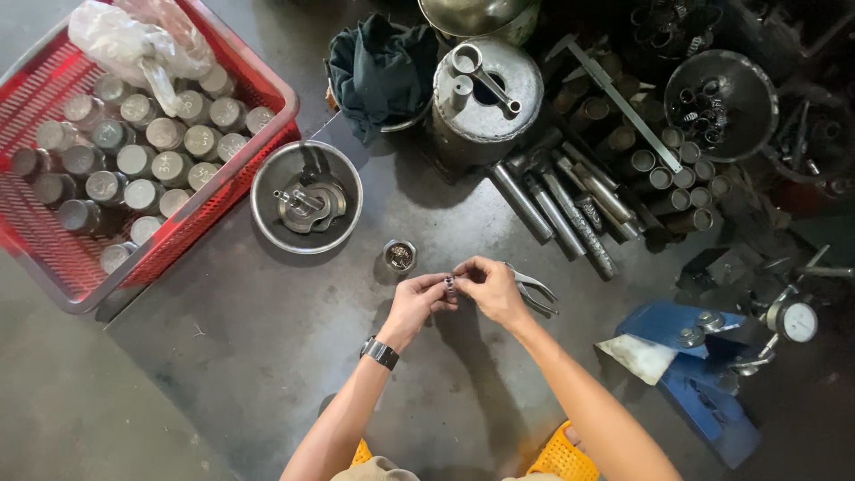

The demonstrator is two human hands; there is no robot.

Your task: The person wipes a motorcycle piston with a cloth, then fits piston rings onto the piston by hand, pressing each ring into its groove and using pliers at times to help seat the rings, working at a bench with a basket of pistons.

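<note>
My left hand [414, 303], with a wristwatch on the wrist, and my right hand [492, 287] meet over the dark floor. Together they pinch a small metal ring-shaped part [451, 285] between the fingertips. My right hand also holds a pair of pliers [537, 291], whose handles stick out to the right. A small round metal cup-like part [399, 256] stands on the floor just beyond my left hand.
A red plastic basket [267, 85] of several metal cylinders sits far left. A steel bowl [264, 209] with parts lies beside it. A metal can [525, 85], a dark rag [381, 67], steel rods [570, 214], another bowl [746, 76] and a blue dial-gauge fixture [712, 383] lie right.
</note>
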